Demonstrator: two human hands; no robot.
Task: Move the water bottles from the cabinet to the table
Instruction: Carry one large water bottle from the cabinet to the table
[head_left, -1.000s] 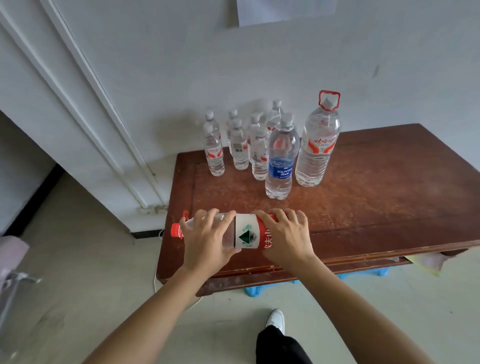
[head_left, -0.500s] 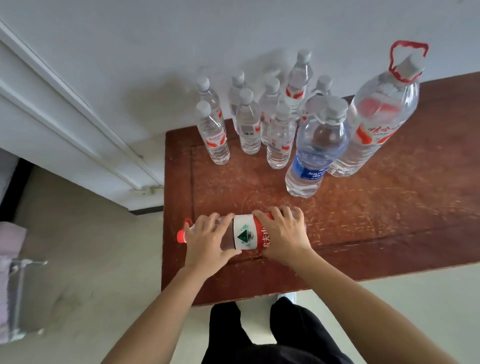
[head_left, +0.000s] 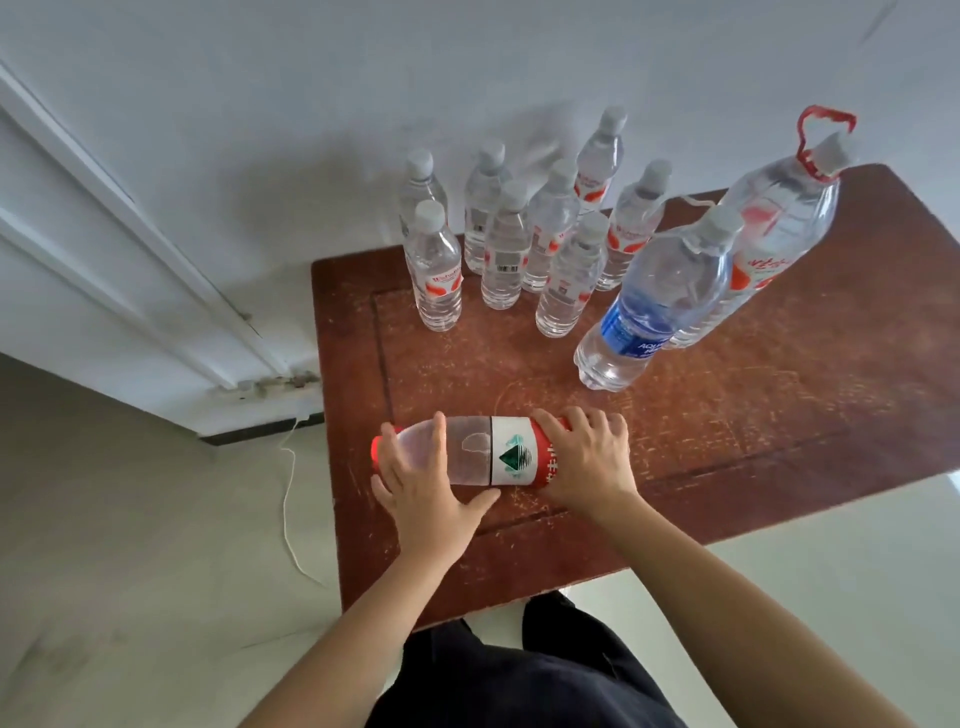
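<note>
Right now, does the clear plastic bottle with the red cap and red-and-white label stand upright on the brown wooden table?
No, the red-capped bottle lies on its side, gripped by the left hand and the right hand.

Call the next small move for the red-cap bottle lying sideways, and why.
Probably tip it upright: left hand raises the cap end, right hand steadies the base. The red-cap bottle lies on its side on the table, both hands curled over it, while the other bottles behind all stand upright. Left lying, it could roll.
</note>
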